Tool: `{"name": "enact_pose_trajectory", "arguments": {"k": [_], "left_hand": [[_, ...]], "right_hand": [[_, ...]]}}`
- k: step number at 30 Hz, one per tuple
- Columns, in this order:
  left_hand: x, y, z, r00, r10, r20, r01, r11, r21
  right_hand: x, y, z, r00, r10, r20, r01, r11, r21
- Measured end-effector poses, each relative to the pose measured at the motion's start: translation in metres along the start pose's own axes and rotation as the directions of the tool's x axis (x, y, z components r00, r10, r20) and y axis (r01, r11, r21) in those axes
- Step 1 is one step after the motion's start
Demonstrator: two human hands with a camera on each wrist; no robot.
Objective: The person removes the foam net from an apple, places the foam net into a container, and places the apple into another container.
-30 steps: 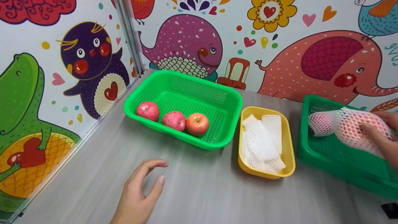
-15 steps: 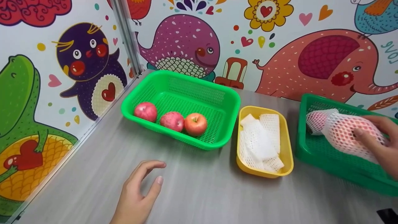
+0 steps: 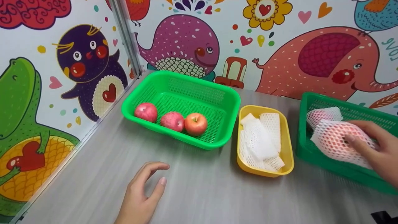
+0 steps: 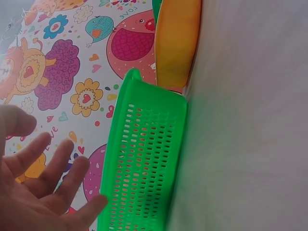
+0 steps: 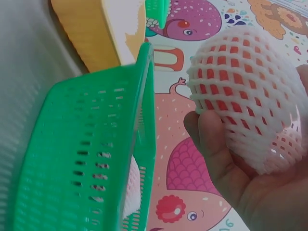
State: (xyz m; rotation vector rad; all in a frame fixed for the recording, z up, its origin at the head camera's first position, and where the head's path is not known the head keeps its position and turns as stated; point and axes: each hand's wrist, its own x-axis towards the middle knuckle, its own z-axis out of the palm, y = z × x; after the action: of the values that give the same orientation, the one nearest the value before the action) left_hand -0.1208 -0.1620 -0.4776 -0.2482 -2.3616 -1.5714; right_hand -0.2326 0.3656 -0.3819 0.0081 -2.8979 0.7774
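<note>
My right hand (image 3: 377,146) grips an apple in a white foam net (image 3: 340,141), held over the dark green basket (image 3: 329,169) at the right. Red skin shows through the mesh of the netted apple (image 5: 240,91) in the right wrist view. Another foam-netted apple (image 3: 321,115) lies in that basket's far left corner, partly hidden. My left hand (image 3: 141,193) hovers over the table in front of the bright green basket (image 3: 214,144), fingers loosely bent and holding nothing. Inside the bright green basket are three bare apples, one of them the orange-red apple (image 3: 196,123).
Between the two green baskets stands a yellow tray (image 3: 266,172) with several white foam nets (image 3: 261,140). A wall with printed cartoon animals (image 3: 183,40) closes off the back and left of the grey table (image 3: 199,193). Something black (image 3: 384,217) shows at the lower right edge.
My right hand has moved left and slightly down with the netted apple, further over the dark green basket. The left hand stays nearly in place.
</note>
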Motion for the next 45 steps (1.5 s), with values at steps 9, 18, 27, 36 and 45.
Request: {"name": "enact_pose_trajectory", "arguments": {"k": [9, 18, 27, 36, 45], "left_hand": [[0.001, 0.004, 0.005, 0.999, -0.017, 0.039, 0.018, 0.999, -0.038], [0.003, 0.006, 0.009, 0.998, 0.014, 0.062, -0.011, 0.999, -0.046], [0.004, 0.007, 0.01, 0.997, -0.002, 0.078, 0.007, 0.998, -0.059], [0.0, 0.01, 0.014, 0.993, -0.038, 0.11, 0.052, 0.99, -0.134], [-0.006, 0.009, 0.017, 0.992, -0.038, 0.121, 0.054, 0.989, -0.136]], "right_hand": [[-0.015, -0.009, 0.008, 0.996, -0.075, 0.039, 0.074, 0.997, 0.035], [-0.025, -0.01, 0.015, 0.99, -0.119, 0.071, 0.115, 0.992, 0.054], [-0.037, -0.011, 0.023, 0.976, -0.139, 0.166, 0.116, 0.983, 0.142], [-0.053, -0.016, 0.037, 0.946, -0.121, 0.301, 0.058, 0.976, 0.211], [-0.072, -0.019, 0.056, 0.891, -0.085, 0.447, -0.038, 0.965, 0.258]]}}
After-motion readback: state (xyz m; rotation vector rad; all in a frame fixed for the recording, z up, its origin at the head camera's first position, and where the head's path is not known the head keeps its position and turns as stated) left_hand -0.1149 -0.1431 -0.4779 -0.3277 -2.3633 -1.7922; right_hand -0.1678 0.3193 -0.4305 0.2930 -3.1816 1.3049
